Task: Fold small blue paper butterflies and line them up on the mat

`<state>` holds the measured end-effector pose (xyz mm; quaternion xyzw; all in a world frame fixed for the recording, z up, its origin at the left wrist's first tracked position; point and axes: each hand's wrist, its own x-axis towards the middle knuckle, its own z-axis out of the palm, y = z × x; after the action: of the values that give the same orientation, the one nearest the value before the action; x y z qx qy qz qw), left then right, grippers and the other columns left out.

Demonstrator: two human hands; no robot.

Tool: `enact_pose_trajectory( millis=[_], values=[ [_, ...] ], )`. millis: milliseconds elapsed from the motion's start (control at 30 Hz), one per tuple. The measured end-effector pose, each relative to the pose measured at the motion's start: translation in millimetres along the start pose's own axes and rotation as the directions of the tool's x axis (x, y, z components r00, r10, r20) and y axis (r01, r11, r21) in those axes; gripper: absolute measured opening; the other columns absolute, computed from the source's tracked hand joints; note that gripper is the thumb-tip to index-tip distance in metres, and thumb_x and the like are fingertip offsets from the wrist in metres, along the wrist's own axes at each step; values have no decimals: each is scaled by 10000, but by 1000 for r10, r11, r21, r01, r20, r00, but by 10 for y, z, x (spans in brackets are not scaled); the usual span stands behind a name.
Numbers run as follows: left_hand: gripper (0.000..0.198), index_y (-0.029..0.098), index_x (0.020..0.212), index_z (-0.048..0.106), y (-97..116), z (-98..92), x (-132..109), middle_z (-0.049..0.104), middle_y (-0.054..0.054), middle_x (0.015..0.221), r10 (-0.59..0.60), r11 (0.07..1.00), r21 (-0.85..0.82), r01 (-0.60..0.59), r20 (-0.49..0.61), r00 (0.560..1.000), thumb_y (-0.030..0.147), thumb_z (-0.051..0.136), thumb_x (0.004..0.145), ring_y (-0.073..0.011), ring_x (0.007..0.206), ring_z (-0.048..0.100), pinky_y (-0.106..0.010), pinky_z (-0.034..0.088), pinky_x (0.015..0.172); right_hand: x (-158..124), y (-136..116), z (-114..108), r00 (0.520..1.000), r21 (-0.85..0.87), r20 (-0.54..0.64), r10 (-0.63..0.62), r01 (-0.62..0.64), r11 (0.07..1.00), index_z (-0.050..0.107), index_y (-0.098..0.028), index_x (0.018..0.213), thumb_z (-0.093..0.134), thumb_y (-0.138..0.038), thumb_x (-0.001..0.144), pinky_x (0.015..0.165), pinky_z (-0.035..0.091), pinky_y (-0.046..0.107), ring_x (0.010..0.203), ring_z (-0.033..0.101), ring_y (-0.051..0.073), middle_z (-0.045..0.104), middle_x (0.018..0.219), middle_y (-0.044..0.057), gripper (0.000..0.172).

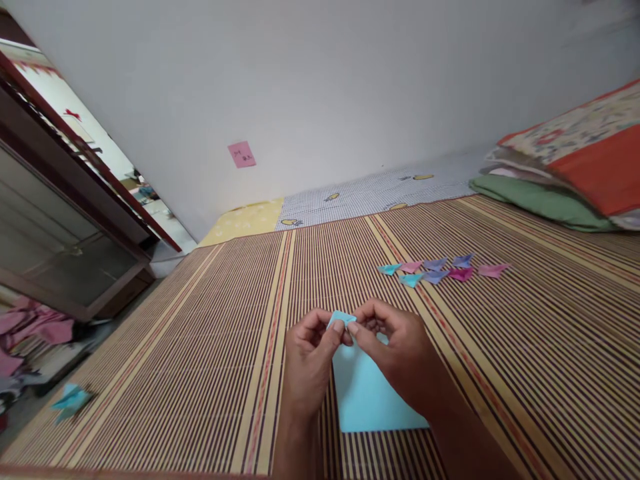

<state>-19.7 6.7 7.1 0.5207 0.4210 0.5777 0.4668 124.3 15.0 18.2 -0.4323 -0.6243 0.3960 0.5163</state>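
Observation:
A small folded piece of light blue paper point(342, 317) is pinched between my two hands near the middle of the view. My left hand point(313, 350) grips its left side, the thumb in front. My right hand point(393, 347) holds its right side between thumb and fingers, the two thumb tips almost touching. Under my hands a larger flat light blue sheet point(370, 400) lies on the striped mat point(225, 353); my right hand and forearm hide part of it. Beyond my hands, several small folded paper pieces point(435, 275) in blue, pink and purple lie in two rows.
At the mat's left edge sits another blue folded paper point(71, 400). Folded bedding point(590, 160) is piled at the far right. A pink note point(242, 154) is on the white wall. On the left are a glass-panelled door point(60, 227) and pink cloth point(35, 327).

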Motion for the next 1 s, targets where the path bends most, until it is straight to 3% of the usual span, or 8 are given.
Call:
enact_pose_trajectory(
  millis=[500, 667, 767, 1000],
  values=[
    [202, 162, 788, 686, -20, 49, -8, 685, -19, 717, 21, 999, 43, -20, -22, 1000, 331, 681, 899, -153, 687, 625, -262, 499, 670, 3, 130, 52, 999, 103, -10, 35, -33, 994, 583, -195, 722, 617, -271, 852, 591, 476, 292, 627, 590, 157, 626, 666, 1, 155],
    [193, 165, 799, 685, -15, 50, -2, 708, -25, 748, 34, 999, 31, -33, -39, 999, 328, 681, 901, -154, 710, 642, -266, 507, 704, 16, 152, 20, 999, 186, 36, 40, -46, 982, 628, -188, 875, 637, -252, 852, 663, 525, 308, 706, 637, 171, 670, 758, 10, 68],
    [173, 163, 810, 697, 6, 36, 0, 712, -27, 754, 30, 999, 27, -29, -19, 999, 315, 696, 892, -154, 719, 647, -267, 510, 720, 10, 114, -17, 1000, 127, 22, -17, 14, 992, 677, -194, 946, 648, -212, 850, 713, 520, 312, 766, 640, 175, 693, 821, 16, 102],
    [112, 176, 909, 738, 48, 5, -31, 748, -40, 824, 38, 999, 23, -38, -19, 999, 277, 733, 860, -170, 768, 683, -279, 532, 747, -9, 42, -29, 974, -24, -45, -222, 221, 975, 665, -210, 867, 619, -138, 863, 719, 506, 313, 784, 621, 176, 673, 839, 19, 86]
  ],
)
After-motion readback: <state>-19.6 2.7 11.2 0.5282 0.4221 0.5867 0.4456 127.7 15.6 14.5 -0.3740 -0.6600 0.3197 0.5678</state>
